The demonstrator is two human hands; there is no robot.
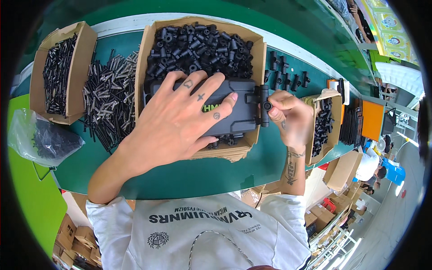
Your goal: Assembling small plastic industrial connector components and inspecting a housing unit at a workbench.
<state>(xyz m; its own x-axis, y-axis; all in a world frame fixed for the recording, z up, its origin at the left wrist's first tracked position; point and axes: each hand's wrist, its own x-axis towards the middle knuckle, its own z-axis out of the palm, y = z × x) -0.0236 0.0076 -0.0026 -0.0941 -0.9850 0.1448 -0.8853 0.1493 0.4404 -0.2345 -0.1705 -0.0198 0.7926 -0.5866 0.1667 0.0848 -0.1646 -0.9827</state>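
My left hand [180, 112] lies spread over a dark grey plastic case [240, 101] with green lettering, its fingers apart. The case rests on an open cardboard box [142, 67] heaped with black T-shaped plastic fittings [198, 47]. At the case's right end, my right hand [292, 114] pinches a black T-shaped fitting [265, 118] between thumb and fingers. That fitting stands against the end of the case; I cannot tell whether the two are joined. My left hand hides part of the case.
Long screws [110, 85] lie piled left of the box, beside a carton of dark screws [58, 74] and a clear plastic bag [45, 137]. Several loose fittings [285, 74] lie at the back right. A smaller carton of black parts [323, 126] stands right of my right hand.
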